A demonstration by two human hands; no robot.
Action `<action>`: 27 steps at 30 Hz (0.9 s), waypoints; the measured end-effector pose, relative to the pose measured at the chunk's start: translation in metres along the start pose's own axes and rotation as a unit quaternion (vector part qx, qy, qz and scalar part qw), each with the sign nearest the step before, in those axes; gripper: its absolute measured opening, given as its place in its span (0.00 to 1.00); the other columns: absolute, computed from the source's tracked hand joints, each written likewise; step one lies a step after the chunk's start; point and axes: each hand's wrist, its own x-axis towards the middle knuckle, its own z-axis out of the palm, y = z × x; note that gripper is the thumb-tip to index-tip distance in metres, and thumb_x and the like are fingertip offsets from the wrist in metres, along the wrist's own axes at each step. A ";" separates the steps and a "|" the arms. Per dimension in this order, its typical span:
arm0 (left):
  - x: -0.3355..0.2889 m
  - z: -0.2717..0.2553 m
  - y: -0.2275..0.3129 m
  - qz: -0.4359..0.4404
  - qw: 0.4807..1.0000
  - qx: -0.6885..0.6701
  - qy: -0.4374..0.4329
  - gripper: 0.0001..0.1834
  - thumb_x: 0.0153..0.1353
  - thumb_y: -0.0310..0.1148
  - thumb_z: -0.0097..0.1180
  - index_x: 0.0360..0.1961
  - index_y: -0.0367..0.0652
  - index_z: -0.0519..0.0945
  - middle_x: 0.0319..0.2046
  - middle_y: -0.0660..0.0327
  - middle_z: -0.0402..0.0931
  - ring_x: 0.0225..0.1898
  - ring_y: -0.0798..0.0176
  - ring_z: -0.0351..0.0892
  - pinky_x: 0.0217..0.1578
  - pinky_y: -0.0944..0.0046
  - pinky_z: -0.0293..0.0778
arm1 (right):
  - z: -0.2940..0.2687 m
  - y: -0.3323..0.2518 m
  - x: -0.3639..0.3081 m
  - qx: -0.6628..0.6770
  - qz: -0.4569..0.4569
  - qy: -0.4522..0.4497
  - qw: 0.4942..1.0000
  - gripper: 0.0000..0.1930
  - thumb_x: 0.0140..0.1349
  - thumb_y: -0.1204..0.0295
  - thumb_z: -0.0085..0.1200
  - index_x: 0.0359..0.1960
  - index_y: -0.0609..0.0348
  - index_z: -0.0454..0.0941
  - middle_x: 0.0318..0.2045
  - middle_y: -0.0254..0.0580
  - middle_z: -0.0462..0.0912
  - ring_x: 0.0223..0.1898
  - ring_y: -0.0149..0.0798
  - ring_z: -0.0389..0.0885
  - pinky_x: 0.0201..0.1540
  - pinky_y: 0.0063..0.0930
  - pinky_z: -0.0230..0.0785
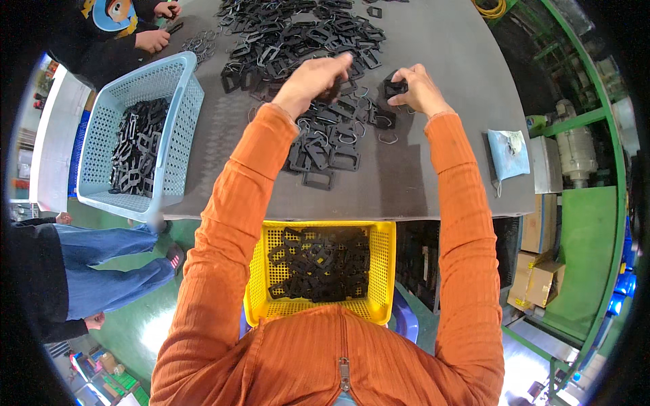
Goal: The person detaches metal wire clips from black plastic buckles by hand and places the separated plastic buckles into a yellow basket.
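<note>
On or by the bench (467, 193): one blue basket (181, 128), one yellow basket (382, 271), uncountable black frames (298, 42). Right hand (421, 91) pinches a black piece (394, 86); left hand (311, 80)'s grip, can't tell.

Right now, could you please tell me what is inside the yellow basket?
Inside the yellow basket lies a heap of black parts, some shaped like open frames. Whatever lies beneath the top layer is covered, as is much of the basket's floor.

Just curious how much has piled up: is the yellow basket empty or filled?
Partly filled: black pieces lie heaped inside the yellow basket, with its bare walls showing around them.
</note>
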 end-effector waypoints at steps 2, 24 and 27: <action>-0.004 0.013 -0.004 0.086 0.948 0.302 0.057 0.24 0.52 0.52 0.58 0.37 0.39 0.79 0.23 0.62 0.76 0.28 0.64 0.76 0.31 0.65 0.71 | 0.002 0.003 0.000 0.016 -0.008 0.007 1.000 0.30 0.40 0.68 0.69 0.50 0.48 0.74 0.51 0.47 0.70 0.55 0.47 0.67 0.55 0.38 0.64; -0.185 0.022 -0.037 0.190 0.923 0.331 -0.050 0.13 0.49 0.39 0.62 0.30 0.42 0.79 0.28 0.58 0.75 0.36 0.53 0.75 0.37 0.58 0.70 | 0.013 -0.094 -0.150 0.288 -0.209 -0.231 0.906 0.16 0.45 0.66 0.63 0.33 0.62 0.77 0.30 0.45 0.76 0.34 0.43 0.77 0.38 0.34 0.70; -0.144 0.027 -0.046 0.236 0.857 0.428 0.164 0.12 0.48 0.36 0.62 0.32 0.42 0.78 0.28 0.57 0.74 0.39 0.52 0.74 0.39 0.56 0.70 | 0.039 -0.104 -0.134 0.109 -0.044 0.148 0.982 0.15 0.44 0.63 0.65 0.30 0.58 0.77 0.30 0.44 0.74 0.36 0.48 0.77 0.37 0.37 0.70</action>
